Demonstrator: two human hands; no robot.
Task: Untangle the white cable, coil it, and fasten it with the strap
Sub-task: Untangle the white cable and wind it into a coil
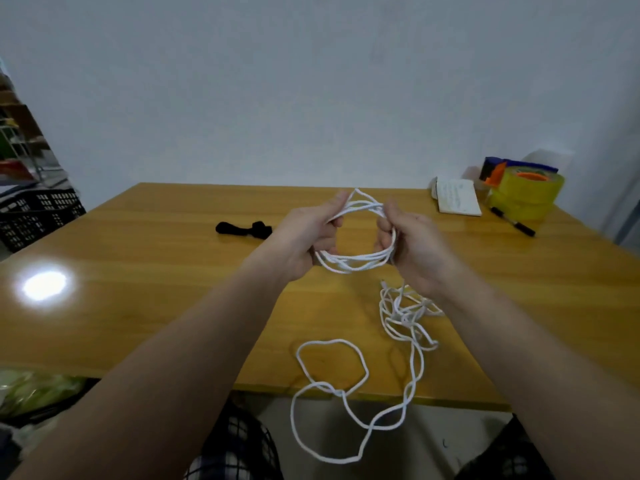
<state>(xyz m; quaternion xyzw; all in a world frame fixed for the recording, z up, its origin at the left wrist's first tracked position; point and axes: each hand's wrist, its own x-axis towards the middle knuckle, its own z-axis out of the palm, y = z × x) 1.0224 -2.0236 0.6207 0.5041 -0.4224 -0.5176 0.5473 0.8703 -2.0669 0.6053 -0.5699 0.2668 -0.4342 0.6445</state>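
Above the middle of the wooden table (138, 271), both hands hold a small coil of several loops of the white cable (353, 263). My left hand (304, 237) grips the coil's left side, thumb and fingers curled round the strands. My right hand (415, 244) grips its right side. The rest of the cable runs down from my right hand into a tangled heap (405, 313) on the table, then in loose loops (332, 365) over the front edge. The black strap (244, 229) lies on the table, left of my left hand.
At the back right corner stand yellow tape rolls (526, 192), a tape dispenser (498, 169), a white notepad (457, 201) and a black marker (512, 225). A black crate (38, 213) sits off the table's left side. A bright light glare (45, 285) shows on the left tabletop.
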